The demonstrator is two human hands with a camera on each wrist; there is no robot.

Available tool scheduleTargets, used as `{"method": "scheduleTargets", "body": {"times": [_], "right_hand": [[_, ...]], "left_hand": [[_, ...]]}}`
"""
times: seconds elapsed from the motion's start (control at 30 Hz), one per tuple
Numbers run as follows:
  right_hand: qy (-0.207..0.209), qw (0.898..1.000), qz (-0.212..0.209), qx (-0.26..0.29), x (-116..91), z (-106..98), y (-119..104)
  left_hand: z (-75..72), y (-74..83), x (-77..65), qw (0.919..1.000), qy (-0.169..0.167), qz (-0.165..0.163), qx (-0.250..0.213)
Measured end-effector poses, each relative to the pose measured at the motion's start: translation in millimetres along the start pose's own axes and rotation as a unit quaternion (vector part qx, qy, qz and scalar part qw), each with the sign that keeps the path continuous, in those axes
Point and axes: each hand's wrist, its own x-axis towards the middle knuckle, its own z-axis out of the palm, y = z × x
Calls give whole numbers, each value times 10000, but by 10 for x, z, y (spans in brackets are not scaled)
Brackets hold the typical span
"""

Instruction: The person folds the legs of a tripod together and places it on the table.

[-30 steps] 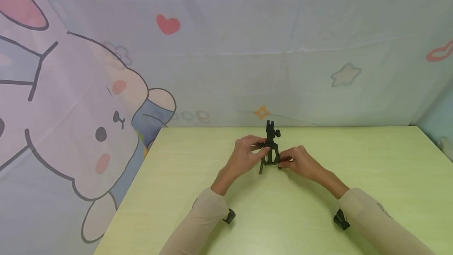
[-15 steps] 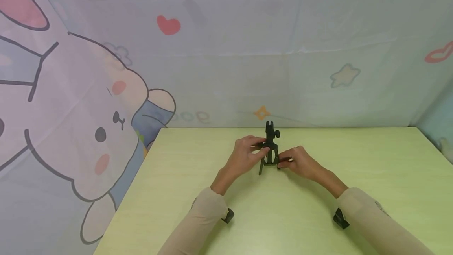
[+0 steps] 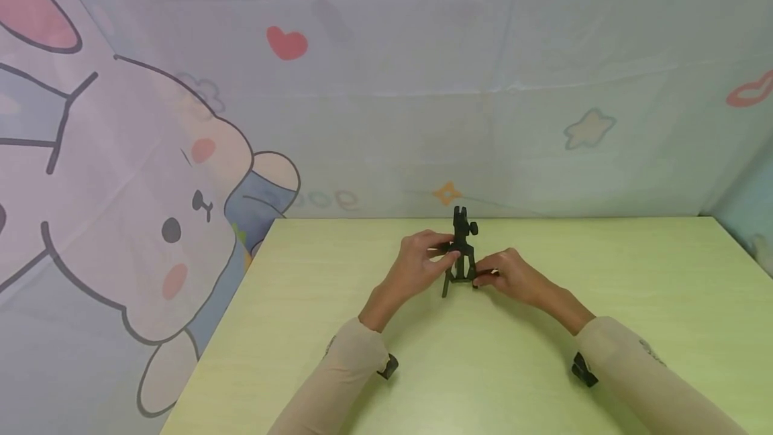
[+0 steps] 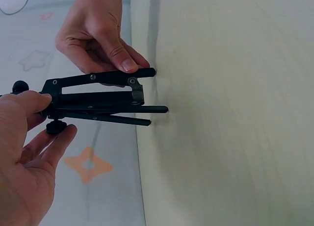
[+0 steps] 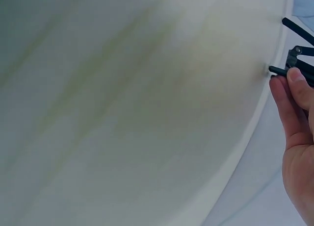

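A small black tripod (image 3: 461, 247) stands upright near the table's far edge, its legs only slightly spread. My left hand (image 3: 417, 264) grips its upper body, where the legs join; in the left wrist view the thumb lies on the body and fingertips touch a black knob (image 4: 56, 127). Low on the tripod's right side, my right hand (image 3: 512, 276) pinches one leg between thumb and fingers. That leg (image 4: 115, 78) shows its hinge and brace in the left wrist view. The right wrist view catches only the leg ends (image 5: 277, 70) beside the right thumb.
The pale yellow-green table (image 3: 471, 368) runs back to a cloth wall (image 3: 386, 119) printed with hearts and stars. A large printed rabbit (image 3: 181, 220) covers the cloth at left. Each sleeved forearm carries a black wrist device (image 3: 584, 370).
Almost nothing differs. Both hands keep their hold on the tripod, and the right-hand leg has shifted very slightly left.
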Motion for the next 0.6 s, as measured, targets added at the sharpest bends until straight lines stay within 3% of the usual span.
{"method": "scheduleTargets", "body": {"times": [0.1,0.3,0.43,0.6], "right_hand": [[-13,10000,97,2,9,14,14],[-328,9962,755,282,46,3,1],[-423,9944,907,336,63,-15,-13],[-69,9932,1067,451,50,-35,-77]], "left_hand": [[-5,-2,10,10000,-38,-32,12],[-13,-19,10,10000,11,-50,-48],[-21,-16,9,9998,14,-132,-177],[-17,-40,-25,9983,-22,-349,-458]]}}
